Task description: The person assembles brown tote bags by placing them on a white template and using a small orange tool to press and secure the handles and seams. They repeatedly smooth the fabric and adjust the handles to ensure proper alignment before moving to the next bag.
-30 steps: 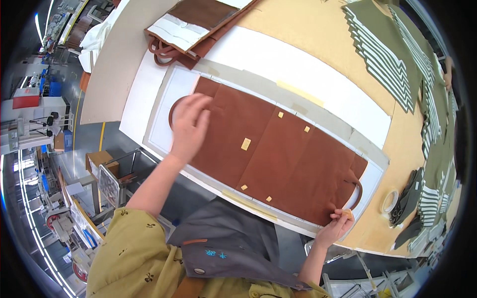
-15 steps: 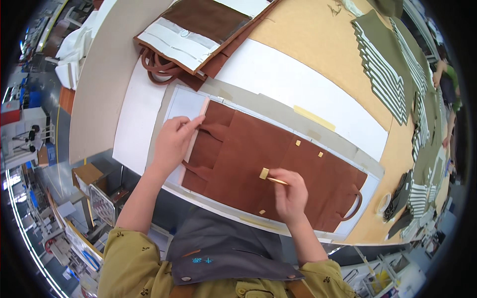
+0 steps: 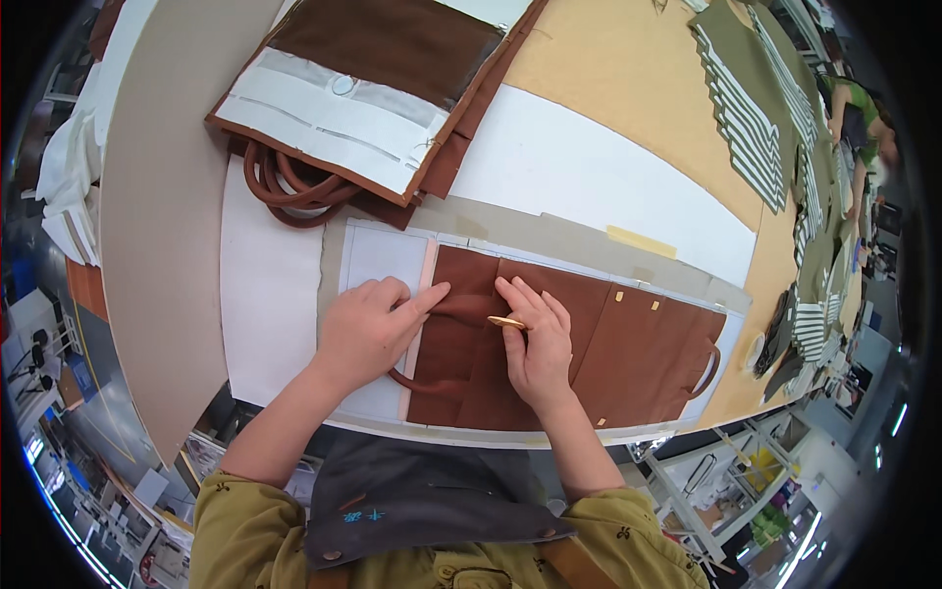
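Head camera: a brown panel (image 3: 601, 344) lies lengthwise left to right, handle (image 3: 716, 365) pointing right, on a workshop table (image 3: 599, 54), left hand (image 3: 371, 329) touching, grip unclear, right hand (image 3: 543, 351) pinching a tan piece (image 3: 504, 322).

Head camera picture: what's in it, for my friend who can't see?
A person's left hand touches the left part of a brown panel; their right hand holds a small golden piece. Beyond lies a brown and white stack; striped green fabric lies at right.
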`<state>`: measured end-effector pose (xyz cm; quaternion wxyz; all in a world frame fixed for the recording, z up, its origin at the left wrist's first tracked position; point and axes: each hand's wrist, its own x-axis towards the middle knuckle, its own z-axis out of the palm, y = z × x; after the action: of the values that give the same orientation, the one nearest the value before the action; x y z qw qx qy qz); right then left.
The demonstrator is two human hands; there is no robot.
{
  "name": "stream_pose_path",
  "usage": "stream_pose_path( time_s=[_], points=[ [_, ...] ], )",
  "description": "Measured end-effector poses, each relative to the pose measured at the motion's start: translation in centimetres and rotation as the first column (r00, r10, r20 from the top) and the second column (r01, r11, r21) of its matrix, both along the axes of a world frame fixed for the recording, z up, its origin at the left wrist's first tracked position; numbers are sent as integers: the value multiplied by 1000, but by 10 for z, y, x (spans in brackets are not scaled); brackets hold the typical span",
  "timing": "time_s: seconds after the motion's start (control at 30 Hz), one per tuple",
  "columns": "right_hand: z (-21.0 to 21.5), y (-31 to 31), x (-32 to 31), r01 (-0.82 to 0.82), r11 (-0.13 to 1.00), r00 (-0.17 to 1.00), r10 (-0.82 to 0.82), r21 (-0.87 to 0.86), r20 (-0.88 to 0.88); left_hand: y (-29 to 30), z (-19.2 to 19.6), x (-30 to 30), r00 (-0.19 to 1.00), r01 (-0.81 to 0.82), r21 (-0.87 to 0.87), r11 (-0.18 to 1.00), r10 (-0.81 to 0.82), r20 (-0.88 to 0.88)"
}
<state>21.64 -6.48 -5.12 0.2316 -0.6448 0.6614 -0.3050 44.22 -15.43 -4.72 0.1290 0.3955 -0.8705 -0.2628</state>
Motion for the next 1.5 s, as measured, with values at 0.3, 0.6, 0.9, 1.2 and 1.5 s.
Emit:
stream_pose_path(
  time_s=[0.3,0.6,0.9,1.2,1.5],
  points=[
    [-8,2,3,16,999,1000,-15,44,-24,-4,-4,5,999,47,-1,999,-47,18],
    [-4,-1,4,24,995,996,-15,99,-84,-8,-1,2,999,52,8,999,-52,16],
    [-12,0,5,42,999,996,-43,-16,-77,-8,-4,3,994,89,-25,996,-87,68],
    [-9,-1,6,36,998,996,-32,50,-85,-14,-4,5,991,130,-48,990,-128,38],
    [-11,-3,4,35,999,994,-35,2,-100,-13,-6,4,991,132,-75,988,-129,45]
  ],
)
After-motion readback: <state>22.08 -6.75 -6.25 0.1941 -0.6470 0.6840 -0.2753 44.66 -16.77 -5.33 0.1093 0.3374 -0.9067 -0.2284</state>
